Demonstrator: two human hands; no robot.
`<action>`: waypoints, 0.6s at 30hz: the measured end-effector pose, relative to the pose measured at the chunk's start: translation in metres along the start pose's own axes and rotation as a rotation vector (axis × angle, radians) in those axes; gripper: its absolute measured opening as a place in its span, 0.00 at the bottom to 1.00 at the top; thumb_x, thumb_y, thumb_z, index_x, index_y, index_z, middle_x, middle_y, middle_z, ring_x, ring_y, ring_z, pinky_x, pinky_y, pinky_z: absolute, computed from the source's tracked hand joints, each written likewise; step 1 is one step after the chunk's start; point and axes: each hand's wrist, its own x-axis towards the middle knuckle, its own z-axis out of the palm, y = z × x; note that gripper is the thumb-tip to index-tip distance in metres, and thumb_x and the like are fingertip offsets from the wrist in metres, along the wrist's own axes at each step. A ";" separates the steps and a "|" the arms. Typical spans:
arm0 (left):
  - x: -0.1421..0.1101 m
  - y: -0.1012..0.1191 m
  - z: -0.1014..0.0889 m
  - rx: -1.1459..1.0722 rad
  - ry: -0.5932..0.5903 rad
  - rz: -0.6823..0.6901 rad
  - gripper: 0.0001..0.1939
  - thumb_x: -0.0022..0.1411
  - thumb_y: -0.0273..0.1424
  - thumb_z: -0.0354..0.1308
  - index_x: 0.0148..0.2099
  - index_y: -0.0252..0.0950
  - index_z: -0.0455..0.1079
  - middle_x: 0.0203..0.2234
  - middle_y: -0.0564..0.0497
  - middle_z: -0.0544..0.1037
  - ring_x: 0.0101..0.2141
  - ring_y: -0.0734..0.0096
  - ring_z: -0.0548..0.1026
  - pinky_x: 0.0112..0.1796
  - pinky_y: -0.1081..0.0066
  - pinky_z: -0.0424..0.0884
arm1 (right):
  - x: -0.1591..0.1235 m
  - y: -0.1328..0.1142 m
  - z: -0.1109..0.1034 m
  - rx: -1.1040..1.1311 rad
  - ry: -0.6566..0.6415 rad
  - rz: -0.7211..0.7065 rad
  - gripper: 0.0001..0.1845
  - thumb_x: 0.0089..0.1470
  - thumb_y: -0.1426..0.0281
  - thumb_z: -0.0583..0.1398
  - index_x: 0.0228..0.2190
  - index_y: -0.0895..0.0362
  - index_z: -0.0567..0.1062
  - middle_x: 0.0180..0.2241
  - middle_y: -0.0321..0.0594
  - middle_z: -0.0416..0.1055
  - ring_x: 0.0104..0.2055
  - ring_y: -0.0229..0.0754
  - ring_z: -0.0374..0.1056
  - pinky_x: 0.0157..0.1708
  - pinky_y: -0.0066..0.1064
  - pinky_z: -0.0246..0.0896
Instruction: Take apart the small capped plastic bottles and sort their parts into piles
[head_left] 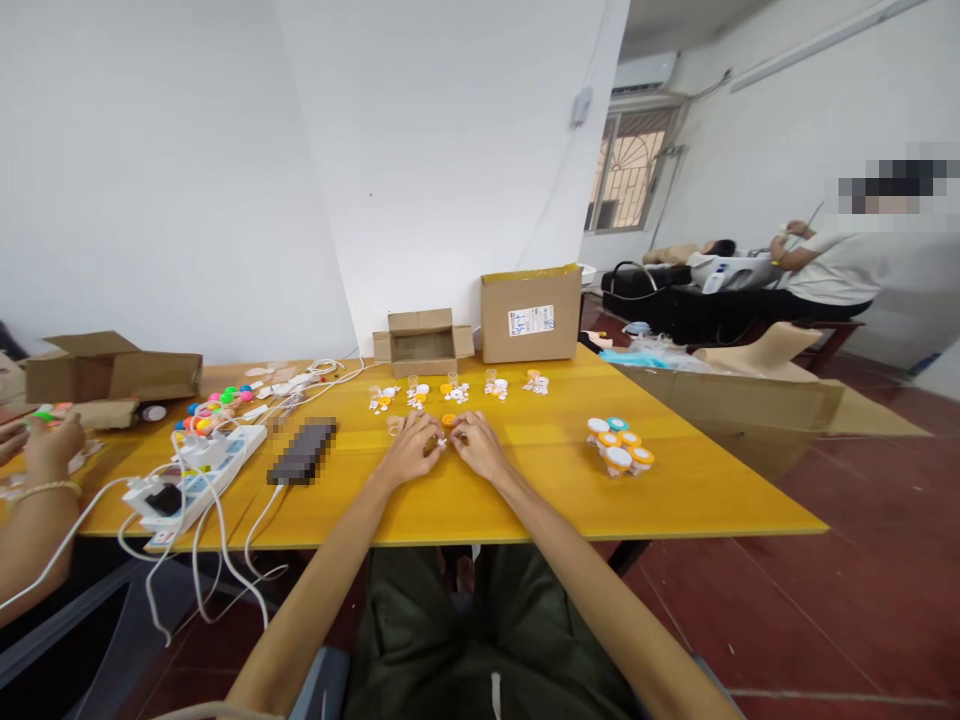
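My left hand [412,450] and my right hand [480,447] are close together over the yellow table, fingers curled in. Between the fingertips is a small white plastic piece [442,441], pinched by my left hand. The right fingertips are pressed together right beside it, and what they hold is too small to make out. Just behind the hands lies an orange ring-shaped cap [449,420]. A clear plastic cup [394,426] stands by my left hand. Farther back are several small groups of clear cups, orange rings, white caps [501,385] and tiny white and red pieces.
Orange, white and teal capped pots [618,458] are clustered on the right. On the left are a phone [304,450], a power strip [202,480] with trailing cables and a co-worker's hands [52,445]. Cardboard boxes [529,318] line the back. Another person sits far right.
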 end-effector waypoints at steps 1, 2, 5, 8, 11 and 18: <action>0.000 0.000 0.000 0.001 -0.004 0.005 0.05 0.63 0.28 0.54 0.39 0.40 0.71 0.39 0.48 0.75 0.47 0.57 0.67 0.49 0.57 0.64 | 0.000 0.000 0.000 -0.012 -0.011 -0.012 0.12 0.49 0.81 0.62 0.22 0.53 0.77 0.37 0.41 0.74 0.44 0.47 0.68 0.45 0.40 0.66; 0.000 0.000 0.000 0.002 -0.008 0.011 0.05 0.63 0.28 0.54 0.38 0.40 0.71 0.40 0.48 0.75 0.47 0.57 0.67 0.49 0.57 0.64 | 0.000 -0.001 0.000 -0.024 -0.020 -0.024 0.12 0.50 0.81 0.62 0.22 0.53 0.78 0.37 0.42 0.74 0.44 0.47 0.68 0.46 0.40 0.65; 0.000 0.000 0.000 0.006 -0.016 0.017 0.07 0.63 0.27 0.54 0.39 0.40 0.72 0.41 0.47 0.75 0.48 0.57 0.67 0.49 0.56 0.64 | 0.000 -0.001 0.000 -0.051 -0.039 -0.047 0.12 0.51 0.81 0.62 0.23 0.53 0.79 0.38 0.42 0.74 0.45 0.47 0.68 0.46 0.40 0.65; 0.000 0.000 0.000 0.020 -0.025 0.011 0.08 0.63 0.27 0.54 0.40 0.41 0.74 0.41 0.47 0.75 0.49 0.56 0.67 0.50 0.56 0.64 | 0.000 -0.001 0.000 -0.068 -0.046 -0.052 0.13 0.51 0.81 0.62 0.24 0.53 0.80 0.38 0.42 0.74 0.44 0.46 0.68 0.46 0.40 0.65; 0.001 0.002 -0.001 0.051 -0.042 0.019 0.09 0.63 0.27 0.54 0.40 0.41 0.75 0.42 0.47 0.76 0.49 0.55 0.67 0.50 0.55 0.64 | 0.000 -0.001 0.001 -0.078 -0.043 -0.049 0.13 0.52 0.82 0.62 0.24 0.52 0.79 0.37 0.41 0.73 0.43 0.46 0.67 0.45 0.39 0.64; 0.001 0.003 -0.004 0.071 -0.076 0.024 0.11 0.64 0.29 0.54 0.41 0.42 0.78 0.44 0.46 0.76 0.51 0.53 0.66 0.51 0.53 0.63 | 0.001 -0.004 -0.002 -0.105 0.011 -0.025 0.14 0.54 0.82 0.58 0.26 0.53 0.78 0.35 0.40 0.73 0.40 0.45 0.66 0.43 0.37 0.63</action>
